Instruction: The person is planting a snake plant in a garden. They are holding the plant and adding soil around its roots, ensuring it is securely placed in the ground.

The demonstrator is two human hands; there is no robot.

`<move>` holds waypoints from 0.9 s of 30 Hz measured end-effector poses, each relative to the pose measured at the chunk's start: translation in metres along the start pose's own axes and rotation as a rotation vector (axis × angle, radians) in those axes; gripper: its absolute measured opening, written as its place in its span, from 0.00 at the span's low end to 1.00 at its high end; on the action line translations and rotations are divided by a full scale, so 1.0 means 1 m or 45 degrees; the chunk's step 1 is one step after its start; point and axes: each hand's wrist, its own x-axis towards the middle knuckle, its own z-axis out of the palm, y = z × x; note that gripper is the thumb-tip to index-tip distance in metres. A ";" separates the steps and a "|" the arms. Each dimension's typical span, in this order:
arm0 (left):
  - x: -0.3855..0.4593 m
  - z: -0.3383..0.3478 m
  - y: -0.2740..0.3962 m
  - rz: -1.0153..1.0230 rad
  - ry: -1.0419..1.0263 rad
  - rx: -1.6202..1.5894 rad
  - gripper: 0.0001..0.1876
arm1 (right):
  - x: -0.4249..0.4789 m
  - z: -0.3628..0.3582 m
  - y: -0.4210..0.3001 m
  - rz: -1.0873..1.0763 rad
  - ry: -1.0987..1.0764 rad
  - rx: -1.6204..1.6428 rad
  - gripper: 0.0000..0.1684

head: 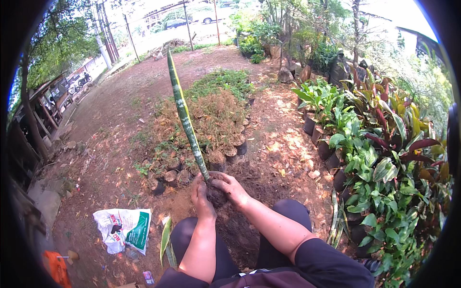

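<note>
A tall snake plant leaf (183, 113), dark green with pale mottling and a yellow edge, stands nearly upright and leans left at its tip. Around its base is a dark clump of soil (216, 197), cupped between my two hands. My left hand (201, 198) presses on the clump's left side, its fingers reaching up beside the leaf. From the right, my right hand (229, 188) wraps over the top with its thumb near the leaf base. Both hands are smeared with soil. Loose dark soil (237, 234) lies below, between my knees; the clump's underside is partly hidden.
Several small potted plants (216, 156), some dried brown, stand just ahead. A white and green plastic sack (124, 230) lies at left, near cut snake plant leaves (166, 241). More such leaves (337, 219) lie at right, beside leafy plants (381, 172) in dark bags.
</note>
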 end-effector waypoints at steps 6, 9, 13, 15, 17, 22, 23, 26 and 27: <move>-0.002 0.019 0.011 0.187 0.064 0.128 0.25 | 0.006 0.001 -0.009 0.138 0.069 0.017 0.23; -0.006 0.021 0.019 0.200 0.193 0.134 0.28 | 0.004 0.006 -0.009 0.128 0.130 0.000 0.23; -0.014 0.006 0.024 0.090 0.101 0.024 0.25 | -0.007 0.029 -0.015 0.073 0.145 -0.304 0.29; -0.019 0.009 0.020 0.085 0.217 -0.030 0.19 | -0.004 0.026 -0.002 0.051 0.069 -0.275 0.29; -0.018 -0.004 0.020 0.106 0.230 -0.106 0.17 | -0.009 0.028 -0.003 0.083 -0.021 -0.243 0.28; -0.020 -0.005 0.014 0.103 0.209 0.000 0.16 | -0.008 0.018 0.018 -0.042 -0.010 -0.314 0.29; -0.023 -0.002 0.009 0.104 0.248 0.044 0.16 | -0.008 0.016 0.022 -0.046 0.011 -0.395 0.29; -0.021 -0.001 0.001 0.059 0.224 0.020 0.16 | -0.004 0.011 0.032 -0.070 0.125 -0.526 0.26; -0.020 -0.003 0.000 0.040 0.199 -0.013 0.16 | -0.003 0.011 0.032 -0.054 0.157 -0.612 0.26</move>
